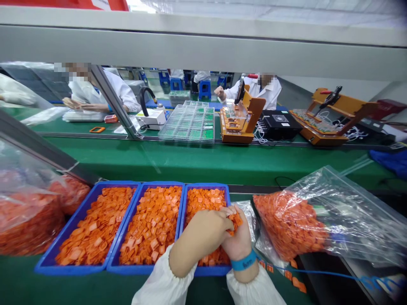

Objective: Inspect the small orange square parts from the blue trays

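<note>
My right hand [240, 237], with a blue wrist strap [244, 262], is cupped around a small heap of orange plastic pieces [235, 222]. My left hand [208, 231] reaches across from the left, its fingers curled over the same heap and touching my right hand. Both hands are above the right-hand blue tray [229, 199], which is filled with flat, squarish orange pieces. Beside it stand the middle blue tray [144, 269] and the left blue tray [68, 270], holding more of these pieces. My hands hide part of the right tray's contents.
A clear bag of orange pieces [289, 220] lies to the right, with loose pieces [297, 284] near it and a blue cord [318, 272]. More bagged pieces [28, 220] are at left. Across the bench are clear compartment trays [189, 123], an orange fixture [238, 135] and co-workers.
</note>
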Tool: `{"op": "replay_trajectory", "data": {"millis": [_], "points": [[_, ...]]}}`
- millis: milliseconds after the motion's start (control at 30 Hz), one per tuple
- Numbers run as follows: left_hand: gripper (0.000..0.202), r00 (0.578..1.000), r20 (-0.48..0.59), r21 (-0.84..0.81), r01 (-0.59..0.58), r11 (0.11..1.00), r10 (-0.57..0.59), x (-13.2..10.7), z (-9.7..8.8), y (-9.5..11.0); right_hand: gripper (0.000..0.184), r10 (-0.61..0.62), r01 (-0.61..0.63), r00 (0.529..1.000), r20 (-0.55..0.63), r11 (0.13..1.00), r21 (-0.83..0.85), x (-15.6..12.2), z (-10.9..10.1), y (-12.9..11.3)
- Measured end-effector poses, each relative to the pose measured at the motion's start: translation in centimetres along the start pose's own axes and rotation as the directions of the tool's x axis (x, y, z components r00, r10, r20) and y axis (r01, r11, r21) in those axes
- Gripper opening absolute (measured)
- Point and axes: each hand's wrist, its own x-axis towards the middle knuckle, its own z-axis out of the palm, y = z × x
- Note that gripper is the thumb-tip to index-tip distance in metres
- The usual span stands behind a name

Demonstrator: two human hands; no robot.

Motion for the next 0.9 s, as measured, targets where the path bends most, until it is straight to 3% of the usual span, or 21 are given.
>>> {"op": "replay_trajectory", "data": {"millis": [233, 367, 433, 500, 600, 700, 800, 900], "points": [[0.013, 0.999, -0.02, -0.033, -0.036, 0.999, 0.035, 0.2, -0.5, 0.1, 0.036, 0.001, -0.001, 1.0, 0.001, 1.0, 0.027, 0.0, 0.2, 0.1], [0.015, 0.994, -0.111, -0.09, -0.028, 0.996, 0.018, -0.2, -0.7, 0.1, 0.032, 0.017, -0.017, 1.0, -0.007, 0.999, 0.033, -0.1, -0.1, 0.0], [0.016, 0.975, -0.219, -0.156, -0.059, 0.986, 0.024, -0.7, -0.8, -0.1, 0.028, 0.035, -0.035, 0.999, -0.01, 0.999, 0.033, -0.2, -0.3, -0.1], [0.015, 0.904, -0.424, -0.261, -0.18, 0.948, 0.054, -1.3, -0.9, -0.5, 0.026, 0.046, -0.046, 0.999, -0.006, 0.998, 0.035, -0.3, -0.4, -0.2], [0.015, 0.684, -0.729, -0.37, -0.434, 0.822, 0.033, -2.2, -1.0, -1.2, 0.027, 0.053, -0.054, 0.998, 0.016, 0.998, 0.044, -0.2, -0.6, -0.3], [0.013, 0.55, -0.835, -0.366, -0.586, 0.723, 0.023, -2.7, -1.2, -1.6, 0.028, 0.065, -0.067, 0.997, 0.043, 0.996, 0.056, -0.2, -0.7, -0.3], [0.005, 0.493, -0.867, -0.309, -0.646, 0.698, 0.072, -3.0, -1.6, -1.8, 0.028, 0.075, -0.079, 0.995, 0.064, 0.995, 0.067, -0.2, -0.9, -0.4], [0.006, 0.502, -0.859, -0.294, -0.644, 0.706, 0.1, -3.2, -1.9, -1.8, 0.028, 0.081, -0.086, 0.994, 0.075, 0.994, 0.071, -0.1, -1.2, -0.4]]}}
